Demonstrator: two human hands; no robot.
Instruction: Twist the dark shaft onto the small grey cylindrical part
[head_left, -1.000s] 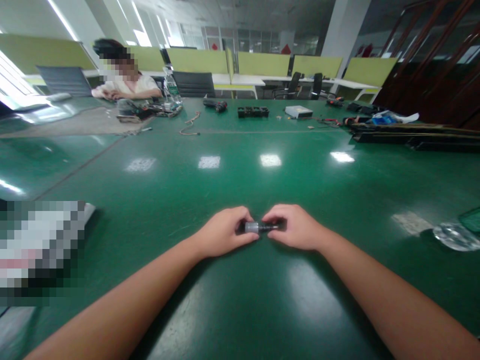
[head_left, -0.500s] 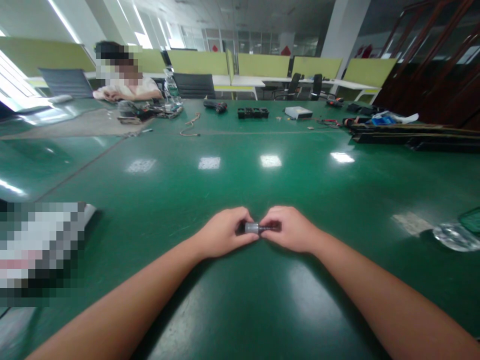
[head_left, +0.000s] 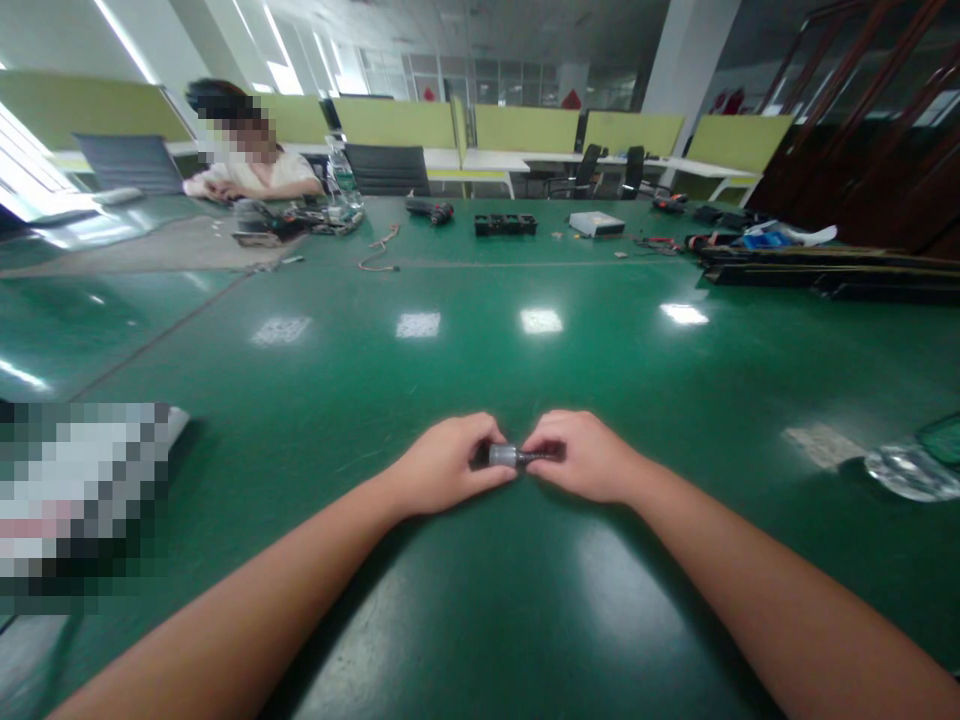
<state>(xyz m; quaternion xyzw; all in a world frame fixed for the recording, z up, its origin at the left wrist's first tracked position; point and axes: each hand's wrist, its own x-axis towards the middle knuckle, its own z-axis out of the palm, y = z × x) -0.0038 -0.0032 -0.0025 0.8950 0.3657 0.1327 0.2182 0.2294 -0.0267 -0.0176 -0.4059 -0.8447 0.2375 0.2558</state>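
Observation:
Low over the green table, both of my hands meet at a small grey metal cylinder with a thin, dark, ridged rod coming out of its right end. My left hand is closed around the cylinder, thumb in front and fingers behind it. With thumb and fingertips, my right hand pinches the rod close to the cylinder. The piece lies level, pointing left to right. Its left end is hidden in my left hand, and its exact kind is too small to tell.
At left lies a blurred-out white box-like object. A clear plastic bottle lies at the right edge. Across the table sit a person, a black block, a white box and a stack of dark strips.
My right fingertips have shifted very slightly right along the rod, showing a little more of it beside the cylinder. My left hand keeps its hold in nearly the same place.

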